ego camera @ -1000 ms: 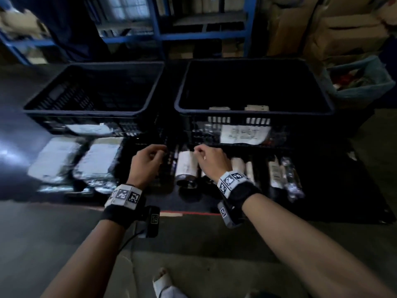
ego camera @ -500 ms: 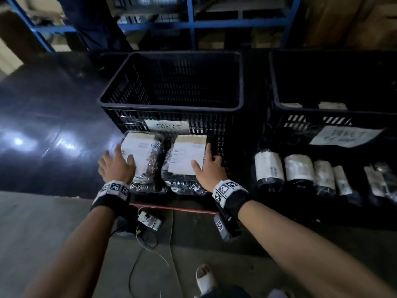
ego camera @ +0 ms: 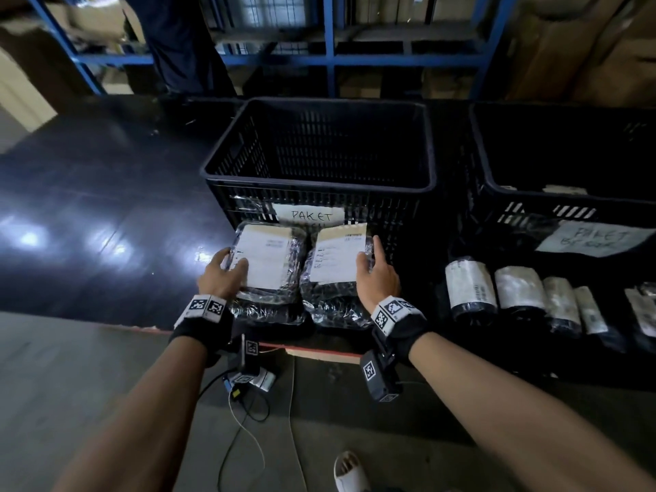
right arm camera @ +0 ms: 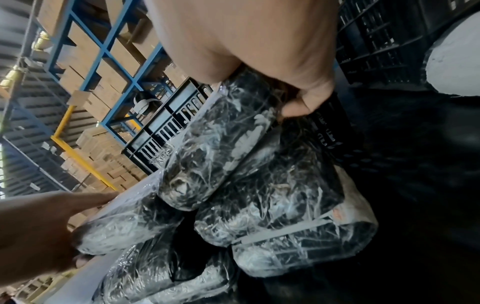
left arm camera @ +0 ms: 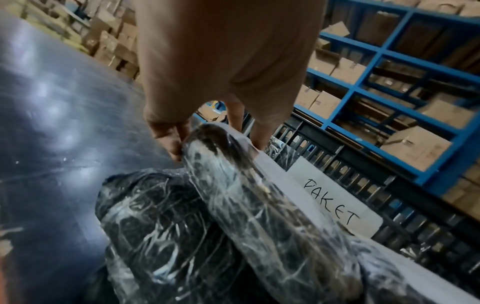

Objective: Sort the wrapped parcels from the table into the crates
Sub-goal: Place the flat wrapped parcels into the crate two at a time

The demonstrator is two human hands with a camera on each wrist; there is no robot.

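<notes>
Two stacks of flat parcels wrapped in clear film over dark contents lie side by side on the black desk [ego camera: 106,193], right against the front wall of a black slatted crate [ego camera: 319,143]. A white paper taped to that wall reads "PAKET" [ego camera: 310,215] in handwritten capitals; a second line beneath it is hidden behind the parcels. The left hand [ego camera: 222,275] grips the left edge of the left top parcel [ego camera: 269,257], its fingers [left arm camera: 168,135] curled under the film-wrapped edge and the thumb lying on the white shipping label on top. The right hand [ego camera: 378,275] holds the right edge of the right top parcel [ego camera: 337,253], thumb on its white label, forefinger stretched along the side, the other fingers [right arm camera: 309,100] curled down around the edge. The print on both labels is too small to read. To the right stands a second black crate [ego camera: 568,165] bearing a paper sign [ego camera: 592,237] that begins "PAKET"; its second line is illegible. In front of it a row of smaller rolled parcels [ego camera: 518,296] with white labels lies on the desk.
</notes>
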